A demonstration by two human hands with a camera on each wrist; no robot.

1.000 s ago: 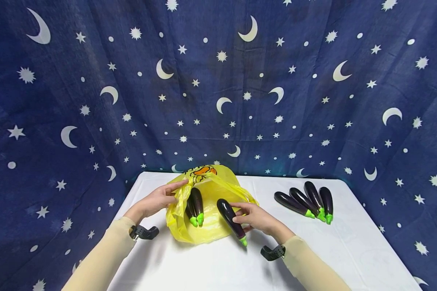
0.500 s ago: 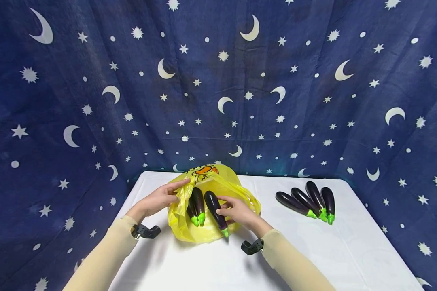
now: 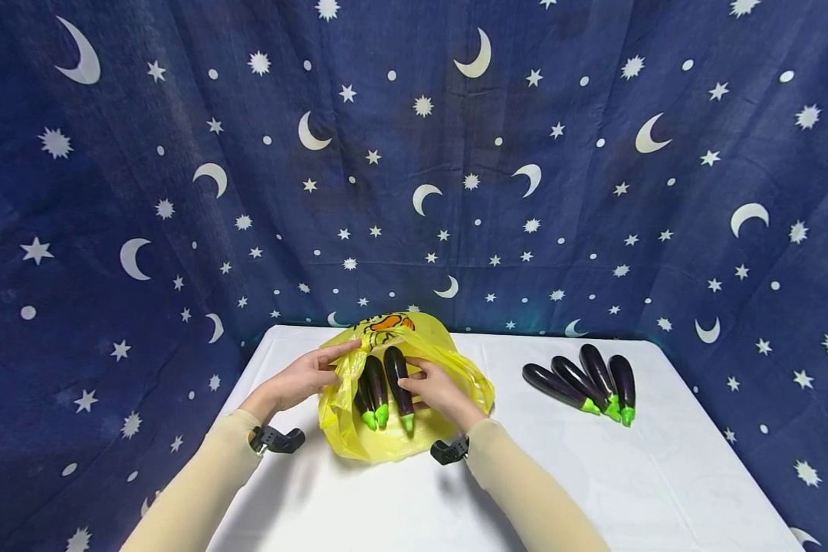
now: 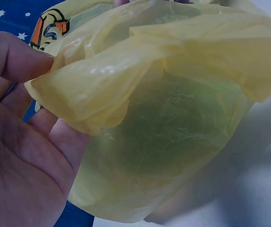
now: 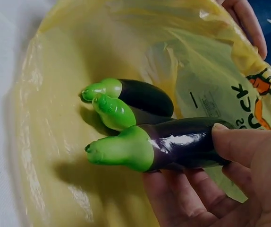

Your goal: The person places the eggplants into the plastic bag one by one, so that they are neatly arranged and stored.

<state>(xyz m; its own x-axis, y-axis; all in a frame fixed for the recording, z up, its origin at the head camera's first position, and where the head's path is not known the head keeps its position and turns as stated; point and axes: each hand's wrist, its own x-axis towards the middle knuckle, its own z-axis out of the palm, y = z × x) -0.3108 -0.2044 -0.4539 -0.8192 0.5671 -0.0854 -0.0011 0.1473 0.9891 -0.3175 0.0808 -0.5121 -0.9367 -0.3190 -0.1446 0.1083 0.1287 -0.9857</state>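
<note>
A yellow plastic bag (image 3: 414, 443) lies on its side with its mouth facing me. My left hand (image 3: 301, 386) pinches the left edge of that mouth between thumb and fingers; the left wrist view shows the thumb on the folded film (image 4: 93, 90). Inside the opening, my right hand (image 3: 441, 392) grips a dark purple eggplant (image 3: 399, 383) with a green stem end, thumb on top and fingers beneath. Two more eggplants (image 5: 142, 97) lie side by side in the bag, left of the held one, their green ends toward me.
On the right of the white table (image 3: 662, 475) several eggplants (image 3: 593, 383) lie fanned out, green ends toward me. A dark blue curtain (image 3: 414, 153) with moons and stars hangs behind the table and along both sides.
My right hand has carried the eggplant leftward and deeper into the bag's mouth, alongside the two lying there. The left hand has stayed on the bag's edge.
</note>
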